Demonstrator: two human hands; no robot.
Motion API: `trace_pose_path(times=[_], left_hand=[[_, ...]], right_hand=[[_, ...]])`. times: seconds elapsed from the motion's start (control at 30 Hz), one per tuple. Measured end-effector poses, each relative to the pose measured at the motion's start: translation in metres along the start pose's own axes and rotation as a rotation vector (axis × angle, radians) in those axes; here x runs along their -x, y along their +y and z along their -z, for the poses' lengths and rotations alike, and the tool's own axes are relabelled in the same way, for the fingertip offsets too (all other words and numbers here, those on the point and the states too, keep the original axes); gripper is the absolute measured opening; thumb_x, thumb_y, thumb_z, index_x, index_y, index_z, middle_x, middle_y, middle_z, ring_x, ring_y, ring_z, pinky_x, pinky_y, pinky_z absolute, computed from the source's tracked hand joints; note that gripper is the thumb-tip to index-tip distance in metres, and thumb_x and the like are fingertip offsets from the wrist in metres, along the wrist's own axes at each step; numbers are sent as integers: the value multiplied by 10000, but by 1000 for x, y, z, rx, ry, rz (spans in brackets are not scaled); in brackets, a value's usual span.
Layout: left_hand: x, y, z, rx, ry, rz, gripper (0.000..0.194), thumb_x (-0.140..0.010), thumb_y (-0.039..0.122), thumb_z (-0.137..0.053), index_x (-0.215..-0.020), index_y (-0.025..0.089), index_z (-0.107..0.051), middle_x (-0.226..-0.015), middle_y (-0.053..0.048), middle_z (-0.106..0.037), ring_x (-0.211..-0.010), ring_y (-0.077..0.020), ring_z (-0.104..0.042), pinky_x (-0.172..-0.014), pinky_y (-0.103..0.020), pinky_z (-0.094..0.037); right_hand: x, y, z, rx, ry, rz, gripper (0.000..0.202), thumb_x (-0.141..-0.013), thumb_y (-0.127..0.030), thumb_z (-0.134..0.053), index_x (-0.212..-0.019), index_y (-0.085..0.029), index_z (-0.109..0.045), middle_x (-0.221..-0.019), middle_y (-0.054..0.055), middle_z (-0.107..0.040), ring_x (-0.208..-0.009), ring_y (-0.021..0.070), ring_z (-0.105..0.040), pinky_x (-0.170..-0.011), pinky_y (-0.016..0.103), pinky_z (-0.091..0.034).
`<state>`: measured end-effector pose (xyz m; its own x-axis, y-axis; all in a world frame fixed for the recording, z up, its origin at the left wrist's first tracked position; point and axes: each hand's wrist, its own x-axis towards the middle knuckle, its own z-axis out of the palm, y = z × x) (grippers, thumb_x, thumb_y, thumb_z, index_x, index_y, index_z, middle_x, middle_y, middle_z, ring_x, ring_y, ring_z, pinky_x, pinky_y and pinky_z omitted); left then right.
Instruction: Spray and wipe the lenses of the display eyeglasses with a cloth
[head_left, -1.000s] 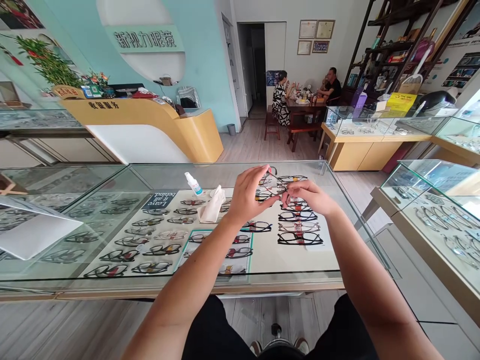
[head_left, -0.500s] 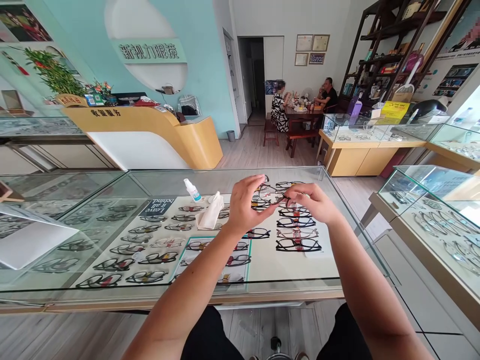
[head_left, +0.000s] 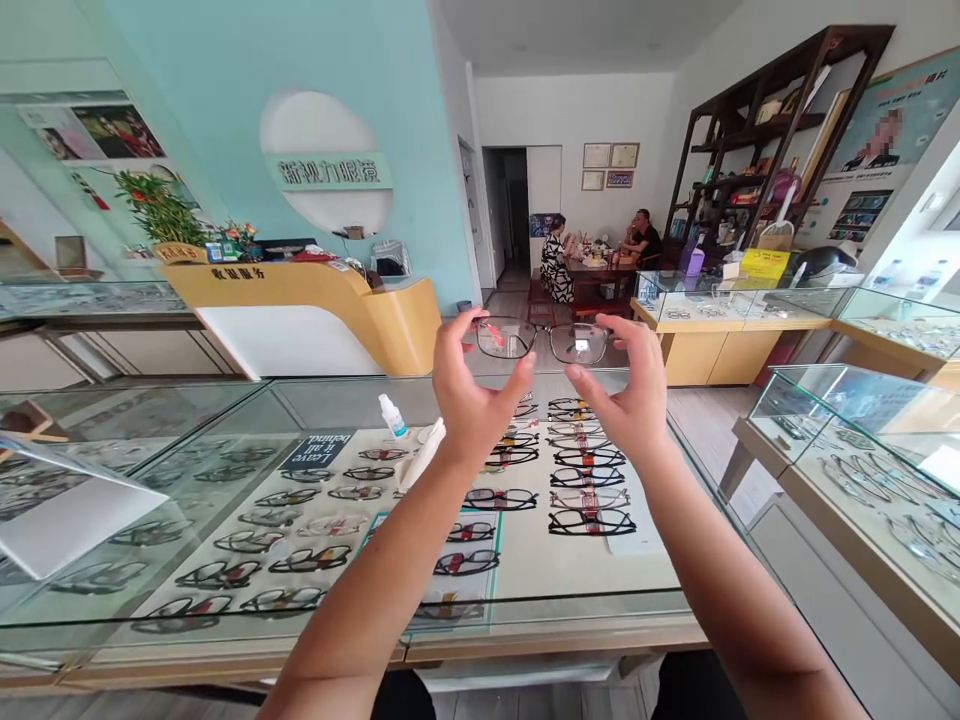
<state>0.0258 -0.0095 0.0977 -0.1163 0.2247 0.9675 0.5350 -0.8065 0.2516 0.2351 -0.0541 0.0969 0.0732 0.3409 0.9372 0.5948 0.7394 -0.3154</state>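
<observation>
A pair of thin dark-framed eyeglasses (head_left: 541, 328) is held up level above the glass display counter (head_left: 585, 580), lenses facing me. My left hand (head_left: 476, 385) grips the left end of the frame between fingers and thumb. At the other end, my right hand (head_left: 626, 385) pinches the frame near the right lens. Below them, a column of folded eyeglasses (head_left: 591, 478) lies at the counter's right side. Left of my left forearm are a white cloth (head_left: 420, 458), partly hidden, and a small white spray bottle (head_left: 391, 416).
Several rows of eyeglasses (head_left: 311, 558) fill the left part of the counter. A white panel (head_left: 75, 505) stands at the far left. More glass cases (head_left: 862, 450) stand to the right. Beyond are a reception desk (head_left: 300, 320) and two people seated at a table (head_left: 600, 275).
Both hands have raised the eyeglasses from low over the counter, and the lenses now face me. My view has tilted upward.
</observation>
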Motion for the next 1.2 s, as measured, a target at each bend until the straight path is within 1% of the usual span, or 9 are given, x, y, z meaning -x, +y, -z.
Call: trace_pose_path(times=[0.03, 0.1, 0.23, 0.37, 0.47, 0.6, 0.83, 1.0, 1.2], left_hand=[[-7, 4, 0, 13, 14, -4, 659, -983, 584, -815, -1511, 278, -566, -1393, -120, -737, -1233, -293, -755, -1024, -474, -611], [-18, 9, 0, 47, 43, -11, 674, -1000, 624, -792, -1530, 286, -547, -1379, -115, -723, -1242, -293, -752, -1049, -482, -611], [-25, 11, -3, 123, 89, -19, 686, -1009, 664, -773, -1525, 281, -532, -1310, -96, -695, -1213, -287, -746, -1050, -483, -603], [-21, 6, -2, 119, 76, 0, 672, -970, 653, -822, -1468, 277, -572, -1197, -66, -689, -1085, -255, -720, -1005, -468, -589], [-19, 2, 0, 66, 67, 0, 665, -935, 651, -857, -1421, 277, -601, -1185, -61, -685, -1052, -246, -701, -994, -465, -585], [-18, -2, -1, 62, 77, -27, 649, -924, 612, -880, -1409, 276, -608, -1249, -80, -683, -1094, -255, -701, -1016, -472, -593], [-21, -1, -2, 34, 58, -85, 651, -912, 523, -917, -1424, 272, -605, -1341, -95, -697, -1258, -287, -699, -1115, -497, -595], [-22, 2, 0, 38, 13, -83, 666, -922, 519, -916, -1449, 278, -589, -1362, -99, -711, -1274, -291, -706, -1137, -500, -596], [-24, 2, 1, 28, -42, -64, 615, -958, 538, -886, -1444, 271, -619, -1380, -106, -743, -1305, -293, -720, -1141, -488, -598]], right_hand=[[-10, -5, 3, 6, 16, 17, 495, -1037, -548, -795, -1459, -328, -661, -1354, 128, -737, -1243, 371, -663, -1079, 597, -559], [-26, -14, 10, -13, -16, 30, 537, -1011, -571, -831, -1468, -343, -669, -1350, 118, -726, -1250, 375, -658, -1099, 601, -562], [-39, -22, 18, -43, -53, 47, 478, -1039, -548, -811, -1456, -359, -676, -1228, 100, -717, -1170, 350, -675, -1046, 571, -598], [-40, -15, 20, -34, -88, 36, 452, -1027, -551, -829, -1419, -366, -698, -1189, 89, -713, -1141, 331, -674, -1027, 544, -607], [-40, -6, 22, -49, -144, 26, 467, -1008, -559, -855, -1404, -354, -712, -1216, 81, -728, -1150, 320, -680, -1030, 529, -600], [-40, 0, 23, -51, -168, 11, 451, -1014, -534, -859, -1397, -344, -714, -1281, 82, -751, -1214, 320, -698, -1063, 525, -597], [-40, -6, 27, 2, -199, -63, 423, -1023, -469, -851, -1401, -355, -699, -1400, 74, -758, -1323, 333, -708, -1125, 576, -593], [-40, -2, 29, 31, -223, -82, 433, -1033, -500, -828, -1423, -365, -697, -1420, 75, -759, -1304, 331, -721, -1074, 565, -623], [-41, 2, 32, 60, -214, -107, 457, -1031, -500, -820, -1451, -362, -701, -1405, 76, -761, -1274, 321, -727, -1049, 559, -641]])
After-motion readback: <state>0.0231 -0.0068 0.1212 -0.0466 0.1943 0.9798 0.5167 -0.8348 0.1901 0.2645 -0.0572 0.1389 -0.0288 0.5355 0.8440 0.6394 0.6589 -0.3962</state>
